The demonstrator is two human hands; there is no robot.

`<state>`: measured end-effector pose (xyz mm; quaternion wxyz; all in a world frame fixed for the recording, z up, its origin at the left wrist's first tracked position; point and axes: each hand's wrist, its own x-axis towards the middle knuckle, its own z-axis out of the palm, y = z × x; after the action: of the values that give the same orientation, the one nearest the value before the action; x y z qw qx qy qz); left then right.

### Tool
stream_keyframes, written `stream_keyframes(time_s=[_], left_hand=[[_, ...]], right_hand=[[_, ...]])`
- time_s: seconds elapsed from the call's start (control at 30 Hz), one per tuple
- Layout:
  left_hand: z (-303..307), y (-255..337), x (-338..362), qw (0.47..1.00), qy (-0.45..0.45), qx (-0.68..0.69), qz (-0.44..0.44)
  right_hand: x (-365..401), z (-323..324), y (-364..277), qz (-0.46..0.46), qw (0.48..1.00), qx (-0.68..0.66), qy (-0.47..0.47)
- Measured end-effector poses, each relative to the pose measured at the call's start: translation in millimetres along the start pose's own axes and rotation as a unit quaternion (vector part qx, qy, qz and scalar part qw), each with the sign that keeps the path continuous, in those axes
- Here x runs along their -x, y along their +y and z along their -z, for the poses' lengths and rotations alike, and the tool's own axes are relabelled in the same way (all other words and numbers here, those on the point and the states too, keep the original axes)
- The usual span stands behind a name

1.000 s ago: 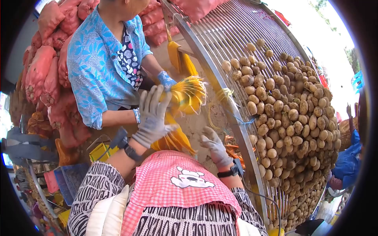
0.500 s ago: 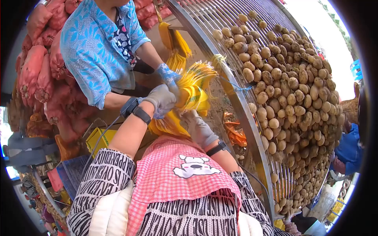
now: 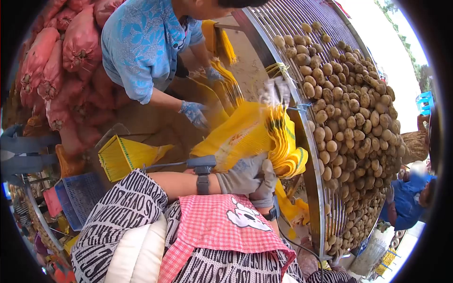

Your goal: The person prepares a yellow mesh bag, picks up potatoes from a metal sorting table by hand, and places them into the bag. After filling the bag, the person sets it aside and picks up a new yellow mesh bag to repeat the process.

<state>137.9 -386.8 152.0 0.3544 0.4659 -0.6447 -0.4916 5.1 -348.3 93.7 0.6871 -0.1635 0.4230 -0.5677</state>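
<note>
Head view: left hand (image 3: pixel 238 177), right hand (image 3: pixel 265 189) seemingly clutch bags (image 3: pixel 250 137) beside potatoes (image 3: pixel 354 108).

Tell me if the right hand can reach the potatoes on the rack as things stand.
Probably not freely: the right hand is closed on the yellow bag bundle, which lies between it and the potatoes past the rack rim.

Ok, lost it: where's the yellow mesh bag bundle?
Head view, centre: yellow mesh bag bundle, held by left hand and right hand, left of the metal potato rack.
</note>
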Motion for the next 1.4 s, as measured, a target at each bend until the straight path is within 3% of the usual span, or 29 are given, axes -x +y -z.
stream_keyframes(time_s=[0.07,0.13,0.17,0.2,0.23,0.33,0.37,0.43,0.47,0.5,0.53,0.57,0.6,0.63,0.7,0.73,0.8,0.87,0.93,1.0,1.1,1.13,1.17,1.2,1.23,1.27,1.33,1.37,1.4], left_hand=[[5.7,16.7,8.0,0.991,-0.037,0.02,-0.125],[-4.8,7.5,17.1,0.991,-0.081,0.059,-0.093],[-5.5,10.4,19.9,0.945,-0.174,0.276,-0.036],[-7.6,12.4,22.8,0.84,-0.261,0.476,0.025],[-11.3,10.4,22.5,0.772,-0.31,0.551,0.062],[5.9,14.1,36.1,0.739,-0.356,0.556,0.134],[18.9,17.1,38.4,0.701,-0.35,0.589,0.195],[22.7,-0.2,38.2,0.805,-0.281,0.496,0.164],[23.6,-1.6,36.3,0.804,-0.245,0.517,0.164],[23.1,-1.9,31.6,0.841,-0.253,0.458,0.135],[23.0,12.3,29.8,0.884,-0.288,0.357,0.087],[13.3,23.1,26.4,0.914,-0.315,0.245,-0.075],[3.1,33.6,25.1,0.906,-0.322,0.131,-0.24],[-9.5,48.4,31.5,0.894,-0.343,0.136,-0.252],[-27.4,78.3,46.3,0.909,-0.287,0.081,-0.291],[-37.2,78.3,55.7,0.898,-0.305,0.086,-0.304],[-66.4,59.1,75.3,0.87,-0.382,-0.074,-0.302],[-90.2,53.1,94.7,0.859,-0.4,-0.047,-0.316],[-104.3,52.5,110.7,0.826,-0.461,-0.12,-0.302],[-126.2,56.8,129.6,0.823,-0.458,-0.096,-0.322],[-165.3,55.4,144.7,0.816,-0.554,-0.109,-0.125],[-180.7,48.4,150.5,0.813,-0.557,-0.115,-0.126],[-189.3,46.1,162.0,0.8,-0.585,0.045,0.127],[-207.3,34.9,168.3,0.714,-0.559,0.202,0.37],[-216.0,19.8,165.7,0.662,-0.578,0.226,0.422],[-228.5,15.9,176.5,0.659,-0.58,0.218,0.426],[-251.2,14.2,194.2,0.615,-0.491,0.408,0.463],[-259.8,38.9,197.9,0.58,-0.477,0.408,0.52],[-261.3,43.7,207.9,0.583,-0.476,0.4,0.523]], right_hand=[[16.5,-7.2,-8.5,0.079,0.994,-0.001,0.079],[30.3,-0.8,-12.1,0.096,0.991,-0.01,0.096],[41.3,1.9,-19.3,0.081,0.992,-0.016,0.098],[52.2,1.9,-26.4,0.069,0.992,-0.023,0.102],[64.8,0.1,-33.5,0.13,0.989,0.029,0.064],[96.7,28.5,-47.1,0.175,0.976,-0.039,0.123],[110.9,29.2,-56.7,0.178,0.968,-0.097,0.147],[143.8,37.0,-65.1,0.232,0.944,-0.102,0.21],[160.4,40.7,-69.9,0.261,0.928,-0.105,0.245],[176.2,34.5,-72.1,0.29,0.916,-0.101,0.257],[190.7,38.2,-66.7,0.315,0.901,-0.103,0.281],[203.5,46.6,-58.7,0.304,0.9,-0.156,0.269],[214.6,49.0,-51.5,0.292,0.899,-0.209,0.251],[221.1,41.8,-44.8,0.262,0.906,-0.236,0.234],[220.9,10.9,-28.8,0.234,0.908,-0.278,0.21],[225.3,0.3,-18.7,0.232,0.905,-0.295,0.2],[237.9,7.1,7.0,0.218,0.904,-0.327,0.167],[262.0,18.4,27.1,0.214,0.893,-0.36,0.164],[282.2,11.3,32.6,0.198,0.87,-0.415,0.176],[305.6,14.1,33.0,0.208,0.864,-0.431,0.158],[339.6,32.4,31.8,0.19,0.866,-0.435,0.16],[347.9,41.6,32.5,0.194,0.863,-0.44,0.158],[361.3,43.2,33.7,0.2,0.861,-0.435,0.169],[368.4,57.3,38.4,0.207,0.86,-0.429,0.184],[376.3,85.0,65.0,0.181,0.89,-0.335,0.252],[387.3,104.5,81.1,0.182,0.886,-0.343,0.254],[404.2,131.8,98.2,0.281,0.901,-0.062,0.324],[417.2,111.2,37.9,0.222,0.847,-0.438,0.201],[430.6,113.5,44.8,0.223,0.844,-0.446,0.199]])
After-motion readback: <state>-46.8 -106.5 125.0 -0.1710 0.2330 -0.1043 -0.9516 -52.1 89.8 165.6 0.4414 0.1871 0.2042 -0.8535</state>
